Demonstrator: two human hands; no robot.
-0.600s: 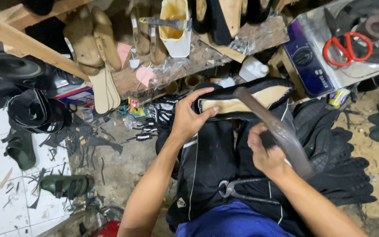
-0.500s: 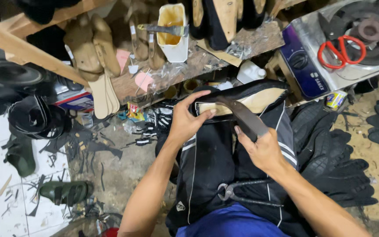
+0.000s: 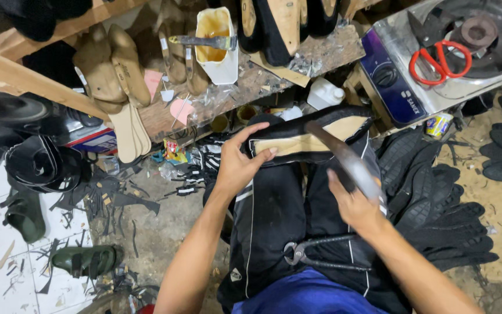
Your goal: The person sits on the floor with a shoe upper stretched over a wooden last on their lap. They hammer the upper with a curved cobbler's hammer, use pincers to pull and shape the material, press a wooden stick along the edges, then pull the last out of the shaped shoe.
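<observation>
A black shoe upper on a last [image 3: 306,138], with a tan insole facing up, lies across my knees. My left hand [image 3: 240,163] grips its heel end, thumb on the insole. My right hand [image 3: 352,203] holds a long flat dark tool [image 3: 344,160] by its handle, and the tool's far end lies across the insole. Metal pincers [image 3: 315,253] rest on my lap in black trousers, just below my right wrist.
A scarred wooden bench [image 3: 251,87] ahead carries a white glue pot [image 3: 216,43], wooden lasts [image 3: 120,75] and shoes. A stove with red scissors [image 3: 443,58] stands at the right. Black soles [image 3: 454,227] pile by my right leg. Green sandals [image 3: 82,259] and offcuts litter the floor left.
My right hand has swung the long tool down and inward, from raised over the right side to lying across the insole. My left hand keeps its hold on the shoe.
</observation>
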